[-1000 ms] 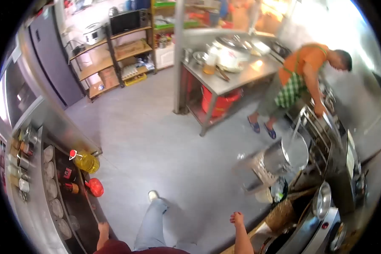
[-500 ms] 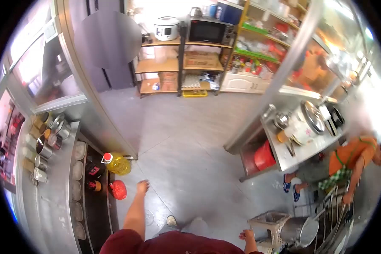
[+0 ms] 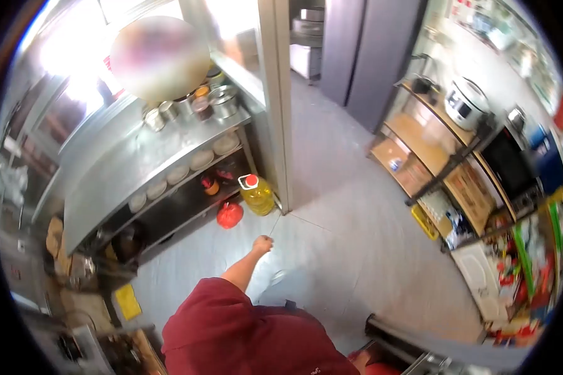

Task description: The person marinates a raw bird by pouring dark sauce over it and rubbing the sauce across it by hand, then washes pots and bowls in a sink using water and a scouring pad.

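Observation:
My left hand (image 3: 263,244) hangs over the floor in front of me, its fingers curled in, and nothing shows in it. Closest to it are a red plastic bag (image 3: 230,215), tied at the top, and a large jug of yellow oil (image 3: 256,197) with a red cap and white handle. Both stand on the floor by the steel counter, apart from my hand. Of my right arm only a blurred bit of skin (image 3: 359,359) shows at the bottom edge; its fingers cannot be made out.
A steel counter (image 3: 141,153) on the left bears metal pots and jars, with bowls on a shelf below. A metal door post (image 3: 275,112) rises beside the oil. Shelves with a rice cooker (image 3: 466,103) and microwave (image 3: 510,162) stand right. A yellow mat (image 3: 127,302) lies at lower left.
My view has swung left, so the counter, oil and red bag appear farther right. The co-worker in orange has left view. My right hand's fingers no longer show.

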Motion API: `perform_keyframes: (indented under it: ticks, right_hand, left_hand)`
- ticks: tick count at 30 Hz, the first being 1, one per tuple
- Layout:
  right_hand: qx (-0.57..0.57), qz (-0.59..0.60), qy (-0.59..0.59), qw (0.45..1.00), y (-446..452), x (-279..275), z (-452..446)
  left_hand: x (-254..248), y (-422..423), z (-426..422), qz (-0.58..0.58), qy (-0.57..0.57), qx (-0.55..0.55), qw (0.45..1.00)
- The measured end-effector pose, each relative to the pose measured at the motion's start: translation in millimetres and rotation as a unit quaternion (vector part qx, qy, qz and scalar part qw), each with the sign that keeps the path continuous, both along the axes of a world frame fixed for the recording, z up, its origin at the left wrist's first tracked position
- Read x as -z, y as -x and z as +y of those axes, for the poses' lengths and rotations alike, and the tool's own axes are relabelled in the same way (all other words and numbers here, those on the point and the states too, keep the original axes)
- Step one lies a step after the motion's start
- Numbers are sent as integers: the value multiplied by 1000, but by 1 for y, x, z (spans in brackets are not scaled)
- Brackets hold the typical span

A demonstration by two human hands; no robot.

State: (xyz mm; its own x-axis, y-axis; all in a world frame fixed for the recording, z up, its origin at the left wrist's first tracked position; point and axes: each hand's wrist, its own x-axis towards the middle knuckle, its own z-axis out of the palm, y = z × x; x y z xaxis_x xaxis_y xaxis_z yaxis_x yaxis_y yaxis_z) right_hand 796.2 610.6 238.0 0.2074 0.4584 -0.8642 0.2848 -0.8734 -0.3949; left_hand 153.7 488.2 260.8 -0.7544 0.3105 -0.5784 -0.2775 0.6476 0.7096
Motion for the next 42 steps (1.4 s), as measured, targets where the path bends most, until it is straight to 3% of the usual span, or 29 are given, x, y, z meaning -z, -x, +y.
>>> perform_keyframes:
  ticks: [2,3,4,5,6,7,8,10,12,13,14,15,16,18,21,22,23,24,25,27,29,30,32,34,35,37,40,42]
  right_hand:
    - [-38,22,-91,995,12,23,144]
    - [-37,91,-116,988,33,1,201]
    - [-73,51,-231,969,73,-45,244]
    - [-105,78,-245,961,88,-47,297]
    - [-135,103,-259,951,99,-53,349]
    - [-122,103,-260,952,112,-60,385]
    - [-108,105,-261,953,125,-64,413]
    - [-122,98,-216,964,107,-73,445]
    - [-142,113,-161,970,82,-47,471]
    - [-102,101,-154,977,71,-55,477]
    - [-59,89,-146,983,58,-59,470]
    - [-15,76,-133,988,47,-70,463]
    - [23,84,-111,990,29,-69,464]
    - [124,93,-74,985,-18,-64,449]
    - [237,129,36,962,-137,52,421]
    - [211,96,-55,971,-124,21,410]
    - [314,90,-58,943,-115,-10,418]
    - [414,79,-70,904,-110,-36,424]
    - [354,122,-47,926,-153,15,423]
    - [426,144,-161,879,-152,-19,449]
    - [334,86,-198,918,-190,-11,467]
    - [319,112,-212,917,-216,-14,483]
    - [492,98,-209,840,-241,-58,534]
    - [505,66,-238,827,-288,-101,561]
    - [507,49,-245,825,-314,-111,569]
    - [535,44,-268,800,-364,-108,576]
    - [581,19,-268,768,-436,-90,563]
    - [610,-19,-259,749,-468,-69,527]
  left_hand:
    - [5,-6,-28,19,77,-65,995]
    - [39,-5,-54,83,154,74,982]
    - [45,-13,-56,26,246,-55,967]
    - [30,-24,-63,23,302,-9,953]
    - [76,-23,-82,90,394,159,901]
    - [63,-27,-74,40,350,153,923]
    - [21,-42,-30,13,295,-154,943]
    - [22,-33,22,-3,318,13,948]
    - [3,-17,131,-31,223,-162,961]
    - [14,-1,179,49,272,58,959]
    - [17,13,240,217,321,396,833]
    - [39,21,305,195,294,282,892]
    - [81,35,363,276,220,330,876]
    - [42,17,506,225,29,284,932]
    - [-25,-76,691,130,-170,286,934]
    - [-51,-116,745,71,-205,284,934]
    - [-81,-164,778,-26,-204,264,942]
    - [-95,-206,809,-28,-131,330,934]
    - [-63,-236,837,-51,-159,354,920]
    - [-82,-319,870,-71,-91,417,902]
    - [-75,-380,892,-88,-64,483,869]
    - [-63,-403,903,-93,-47,509,854]
    - [-30,-432,926,-130,-15,530,838]
    - [0,-461,941,-124,30,534,836]
    - [0,-474,952,-71,79,603,791]
    - [13,-503,974,-46,120,600,789]
    - [75,-556,1033,-59,156,593,788]
    - [62,-629,1079,4,196,639,744]
